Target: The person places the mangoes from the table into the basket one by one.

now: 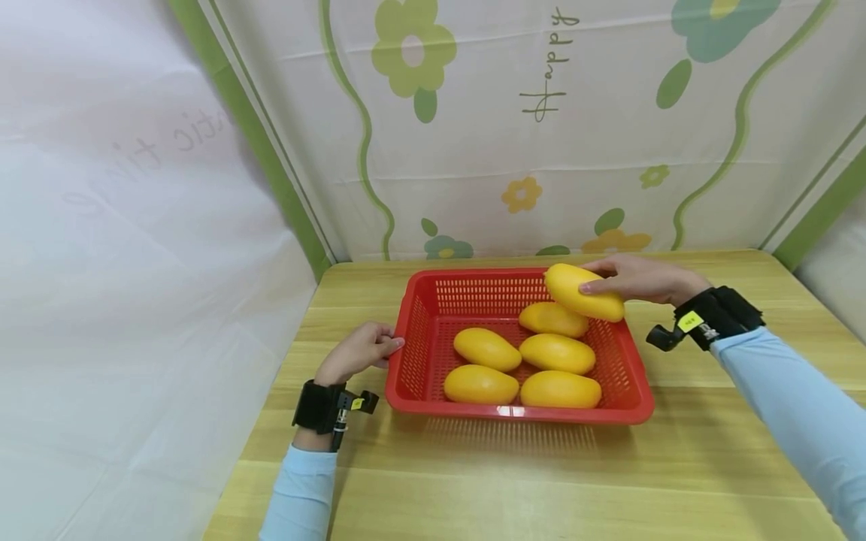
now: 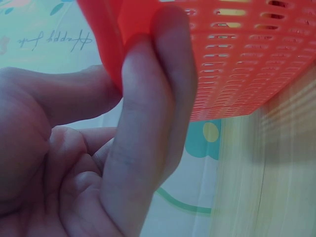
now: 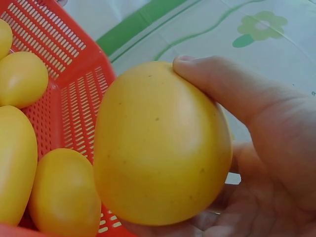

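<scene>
My right hand (image 1: 639, 278) grips a yellow mango (image 1: 583, 293) above the back right corner of a red plastic basket (image 1: 517, 415). In the right wrist view the thumb presses on top of this mango (image 3: 160, 143) and the other fingers curl under it. At the basket's left side, my left hand (image 1: 358, 349) pinches the rim; the left wrist view shows its thumb on one face of the rim (image 2: 101, 39) and fingers (image 2: 143, 108) on the other. Several more mangoes lie inside the basket, among them one mango (image 1: 553, 319) just below the held one.
The basket stands on a light wooden table (image 1: 541, 481). A white curtain (image 1: 473, 150) printed with flowers hangs behind the table's far edge, and a plain white sheet (image 1: 122, 300) hangs along the left.
</scene>
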Tool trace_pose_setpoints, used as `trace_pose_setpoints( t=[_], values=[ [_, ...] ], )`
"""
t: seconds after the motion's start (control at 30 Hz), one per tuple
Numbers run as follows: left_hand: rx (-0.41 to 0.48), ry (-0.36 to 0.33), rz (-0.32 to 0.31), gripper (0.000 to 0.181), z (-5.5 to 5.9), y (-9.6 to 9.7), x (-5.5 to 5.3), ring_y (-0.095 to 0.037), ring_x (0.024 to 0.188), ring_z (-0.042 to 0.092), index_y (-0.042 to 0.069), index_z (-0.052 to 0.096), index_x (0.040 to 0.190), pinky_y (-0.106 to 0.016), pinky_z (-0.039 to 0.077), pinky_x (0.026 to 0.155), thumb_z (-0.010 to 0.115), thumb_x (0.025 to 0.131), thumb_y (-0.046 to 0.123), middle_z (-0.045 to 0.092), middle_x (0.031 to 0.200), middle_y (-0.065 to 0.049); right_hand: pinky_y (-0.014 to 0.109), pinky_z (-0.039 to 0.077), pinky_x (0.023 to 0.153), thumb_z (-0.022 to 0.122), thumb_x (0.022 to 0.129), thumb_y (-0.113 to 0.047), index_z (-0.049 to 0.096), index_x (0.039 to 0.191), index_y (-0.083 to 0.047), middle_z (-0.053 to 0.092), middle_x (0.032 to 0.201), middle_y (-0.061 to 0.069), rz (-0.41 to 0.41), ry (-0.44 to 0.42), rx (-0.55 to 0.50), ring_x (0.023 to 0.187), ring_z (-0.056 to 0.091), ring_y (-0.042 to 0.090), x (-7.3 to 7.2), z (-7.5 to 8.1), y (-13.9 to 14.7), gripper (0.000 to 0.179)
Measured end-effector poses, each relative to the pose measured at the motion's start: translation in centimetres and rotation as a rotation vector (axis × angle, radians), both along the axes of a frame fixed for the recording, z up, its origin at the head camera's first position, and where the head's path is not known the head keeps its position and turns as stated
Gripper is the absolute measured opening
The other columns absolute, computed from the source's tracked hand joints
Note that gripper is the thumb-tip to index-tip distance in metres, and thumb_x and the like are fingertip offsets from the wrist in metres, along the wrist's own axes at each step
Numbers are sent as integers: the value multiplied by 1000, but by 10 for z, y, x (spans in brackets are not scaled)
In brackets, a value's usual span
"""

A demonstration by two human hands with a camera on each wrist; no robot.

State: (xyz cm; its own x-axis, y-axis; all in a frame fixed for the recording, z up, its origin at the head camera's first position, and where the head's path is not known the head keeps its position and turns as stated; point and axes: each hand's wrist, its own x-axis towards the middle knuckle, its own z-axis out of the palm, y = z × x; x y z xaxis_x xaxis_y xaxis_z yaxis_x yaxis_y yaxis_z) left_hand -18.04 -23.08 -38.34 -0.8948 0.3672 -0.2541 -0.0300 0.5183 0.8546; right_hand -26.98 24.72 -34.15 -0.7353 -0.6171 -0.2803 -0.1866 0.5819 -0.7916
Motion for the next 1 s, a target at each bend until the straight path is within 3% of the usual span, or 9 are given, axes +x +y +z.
trace_pose_setpoints(
  t=[0.3,0.7,1.0],
  values=[
    [-9,7,-5,24,0,-1,-1,-22,82,75,-10,62,113,-36,64,77,53,103,10,72,94,-18,25,52,93,59,101,-32,42,150,-3,56,141,19,12,35,20,115,59,21,-2,-1,-12,59],
    [-5,5,-8,25,0,0,-1,-22,83,75,-10,62,113,-36,64,77,52,104,10,72,94,-18,40,48,106,60,100,-37,39,152,-6,53,145,17,30,24,33,122,57,25,-7,-4,-30,63],
    [-7,3,-12,25,0,-1,-2,-23,83,75,-10,62,114,-36,64,77,52,104,10,72,95,-19,57,39,114,63,98,-40,38,152,-3,45,152,21,34,48,55,137,45,37,-9,-6,-42,70]
  ],
)
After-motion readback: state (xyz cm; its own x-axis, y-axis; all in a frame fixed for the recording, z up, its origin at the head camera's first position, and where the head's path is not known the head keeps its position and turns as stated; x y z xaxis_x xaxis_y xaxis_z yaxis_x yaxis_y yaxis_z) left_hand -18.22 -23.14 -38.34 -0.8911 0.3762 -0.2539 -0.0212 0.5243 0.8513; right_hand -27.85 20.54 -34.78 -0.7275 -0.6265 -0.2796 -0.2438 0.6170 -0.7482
